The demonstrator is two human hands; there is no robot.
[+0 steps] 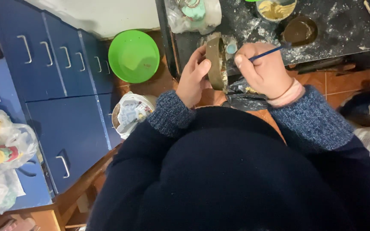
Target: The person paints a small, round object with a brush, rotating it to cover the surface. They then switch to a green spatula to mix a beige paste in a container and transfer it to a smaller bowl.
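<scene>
The left hand (193,77) curls closed around a brown ring-shaped piece (214,64), held on edge at the near rim of the dark bench (347,34). At three o'clock of the piece, the right hand (264,70) pinches a thin blue brush (270,52), whose far end points toward two o'clock, near a round dish of brown paint (300,31).

Round olive-brown band (213,63) in my left hand (192,79): matt, painted. Thin blue-handled brush (270,52): smooth. Black tabletop (343,30): rough, paint-flecked. Green plastic bowl (133,55): glossy.
</scene>
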